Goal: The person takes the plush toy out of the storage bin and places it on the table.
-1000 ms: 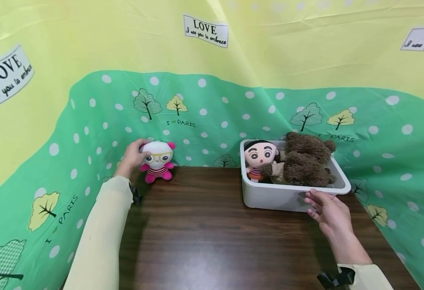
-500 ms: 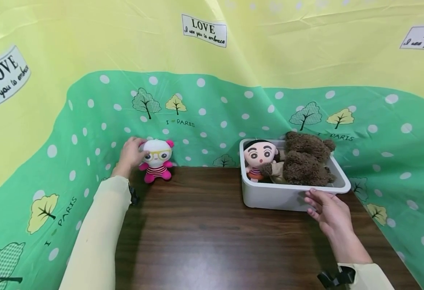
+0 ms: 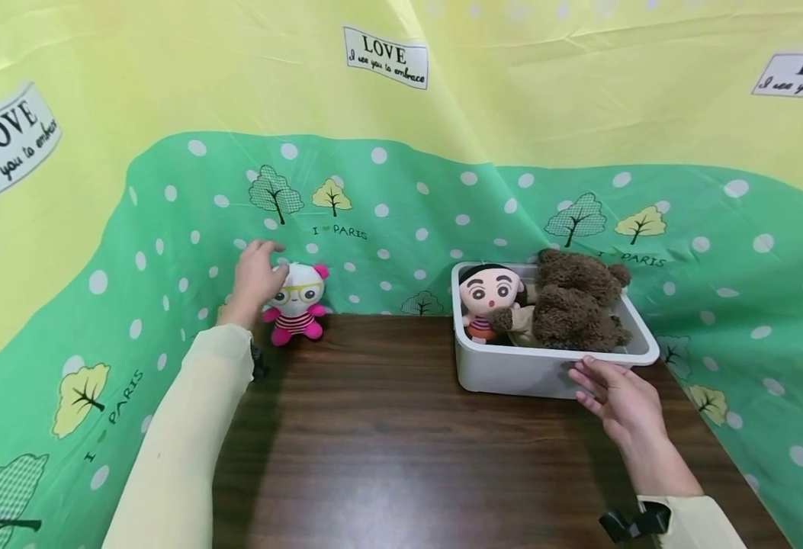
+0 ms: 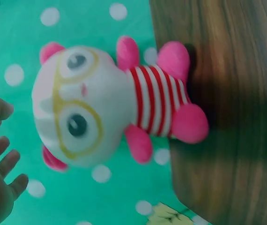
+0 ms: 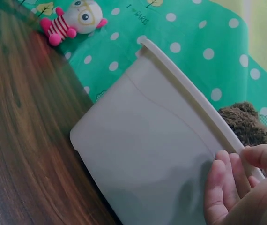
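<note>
A plush panda [image 3: 296,297] with pink limbs, yellow glasses and a red-striped shirt sits upright at the table's back left. My left hand [image 3: 258,278] is beside its head with fingers spread and loosely bent; the left wrist view shows a gap between the fingers [image 4: 8,161] and the toy. On the right, my right hand [image 3: 624,400] pinches the front rim of a white plastic bin [image 3: 511,372], thumb on the rim and fingers below it. Inside the bin are a black-haired plush doll [image 3: 489,293] and brown teddy bear plush [image 3: 579,305], partly hidden by the front wall.
A dark wood-grain table [image 3: 374,442] spreads between the two hands. Green and yellow printed cloth [image 3: 387,206] rises along its back and both sides, close behind the panda and the bin.
My left hand has let go of the panda's head and lifted slightly up from it. The panda stays seated in place. My right hand keeps its hold on the bin rim.
</note>
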Demonstrator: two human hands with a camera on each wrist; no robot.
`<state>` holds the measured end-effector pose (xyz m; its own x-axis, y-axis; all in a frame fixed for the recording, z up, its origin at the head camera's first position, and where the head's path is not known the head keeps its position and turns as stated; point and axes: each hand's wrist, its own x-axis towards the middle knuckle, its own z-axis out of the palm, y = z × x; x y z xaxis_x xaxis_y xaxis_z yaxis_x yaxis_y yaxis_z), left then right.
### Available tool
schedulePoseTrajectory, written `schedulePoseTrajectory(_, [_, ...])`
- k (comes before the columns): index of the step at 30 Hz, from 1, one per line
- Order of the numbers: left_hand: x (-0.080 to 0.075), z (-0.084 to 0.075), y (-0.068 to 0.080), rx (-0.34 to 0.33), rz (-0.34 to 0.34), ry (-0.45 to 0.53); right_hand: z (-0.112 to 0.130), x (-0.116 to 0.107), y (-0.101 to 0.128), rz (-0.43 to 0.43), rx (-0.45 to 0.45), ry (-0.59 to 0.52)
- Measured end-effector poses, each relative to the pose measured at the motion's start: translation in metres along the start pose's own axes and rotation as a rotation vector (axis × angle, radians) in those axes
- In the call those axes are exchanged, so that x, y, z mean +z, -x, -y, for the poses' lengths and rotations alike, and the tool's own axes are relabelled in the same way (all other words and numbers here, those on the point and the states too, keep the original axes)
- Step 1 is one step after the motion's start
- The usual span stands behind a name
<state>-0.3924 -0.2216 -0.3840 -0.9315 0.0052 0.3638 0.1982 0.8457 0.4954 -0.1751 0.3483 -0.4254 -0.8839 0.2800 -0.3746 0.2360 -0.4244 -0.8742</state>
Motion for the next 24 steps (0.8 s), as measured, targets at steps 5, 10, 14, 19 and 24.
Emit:
schedulePoseTrajectory(5, [0.009, -0.039, -0.005, 0.079, 0.092, 0.075, 0.000, -0.002, 0.001, 0.030, -0.009, -0.029])
schedulePoseTrajectory(10, [0.033, -0.083, -0.006, 0.192, 0.184, 0.148, 0.001, -0.002, 0.001, 0.053, -0.017, -0.045])
schedulePoseTrajectory(14, [0.055, -0.122, -0.002, 0.251, 0.272, 0.181, 0.002, -0.002, 0.000, 0.050, -0.015, -0.052])
schedulePoseTrajectory(19, [0.081, -0.168, 0.002, 0.296, 0.362, 0.235, 0.001, -0.001, 0.000, 0.041, -0.007, -0.064])
schedulePoseTrajectory(24, [0.102, -0.209, 0.002, 0.299, 0.424, 0.245, 0.000, 0.001, 0.001, 0.019, 0.006, -0.102])
